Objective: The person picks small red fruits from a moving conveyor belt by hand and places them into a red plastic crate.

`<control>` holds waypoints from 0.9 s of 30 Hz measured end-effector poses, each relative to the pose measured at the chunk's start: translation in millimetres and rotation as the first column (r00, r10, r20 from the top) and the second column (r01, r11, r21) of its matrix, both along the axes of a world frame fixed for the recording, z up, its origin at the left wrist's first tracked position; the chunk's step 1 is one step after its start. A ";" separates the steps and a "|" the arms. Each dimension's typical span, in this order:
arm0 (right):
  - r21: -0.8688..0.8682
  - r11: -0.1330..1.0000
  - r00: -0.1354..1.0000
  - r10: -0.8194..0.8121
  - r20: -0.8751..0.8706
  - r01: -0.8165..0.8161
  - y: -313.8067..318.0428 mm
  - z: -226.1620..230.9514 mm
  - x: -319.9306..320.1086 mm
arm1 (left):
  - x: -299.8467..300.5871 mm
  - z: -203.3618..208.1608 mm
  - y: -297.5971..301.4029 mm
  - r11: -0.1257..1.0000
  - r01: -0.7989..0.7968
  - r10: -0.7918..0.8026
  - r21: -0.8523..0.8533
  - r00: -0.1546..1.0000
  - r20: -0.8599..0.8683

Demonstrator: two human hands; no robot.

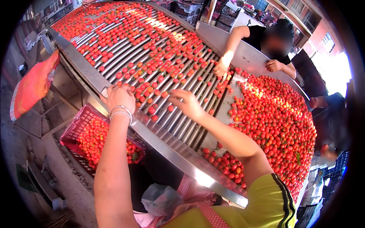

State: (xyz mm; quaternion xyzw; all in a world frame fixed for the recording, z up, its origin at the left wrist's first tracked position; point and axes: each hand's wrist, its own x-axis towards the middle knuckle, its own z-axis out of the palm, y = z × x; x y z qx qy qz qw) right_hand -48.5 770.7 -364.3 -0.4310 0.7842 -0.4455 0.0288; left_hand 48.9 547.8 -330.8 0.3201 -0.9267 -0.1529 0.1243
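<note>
Tomatoes [159,72], small, round and red, lie scattered across the steel roller bed [125,49] in front of you, sitting in the grooves between the rollers, with a far denser heap [277,121] on the flat steel to your right. Your left hand [121,97] rests at the near edge of the rollers with the fingers curled inward; whether it holds any fruit you cannot tell from this angle. Your right hand [186,103] hovers low over the rollers, fingers spread and released, gripping nothing, with loose tomatoes just beside its fingertips. Expect each fruit to be light, smooth-skinned and ready to roll away, and likely thin enough in the skin to split if pinched, so take one with a soft fingertip hold around its middle rather than squeezing, or scoop several loosely into a cupped palm. Below the rail [171,144] on your left stands a pink crate [78,127] already holding tomatoes. Across the bed, another person's hand [221,68] reaches down among the fruit near the heap, well apart from yours. An orange sack [34,85] hangs beyond the bed's left side.
</note>
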 end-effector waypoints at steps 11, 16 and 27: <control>0.930 0.026 0.851 -0.412 -0.325 0.367 298.3 48.2 50.8 | -4.4 2.3 2.6 0.999 0.005 -0.006 0.031 0.999 0.045; 0.926 -0.021 0.835 -0.424 -0.350 0.378 290.2 27.9 46.0 | -4.9 -1.0 3.1 1.000 0.014 -0.015 0.022 1.000 0.023; 0.336 0.861 0.846 -0.471 0.251 0.381 208.8 -52.8 -22.9 | -8.3 -2.6 12.1 1.000 -0.001 0.000 0.008 0.997 0.071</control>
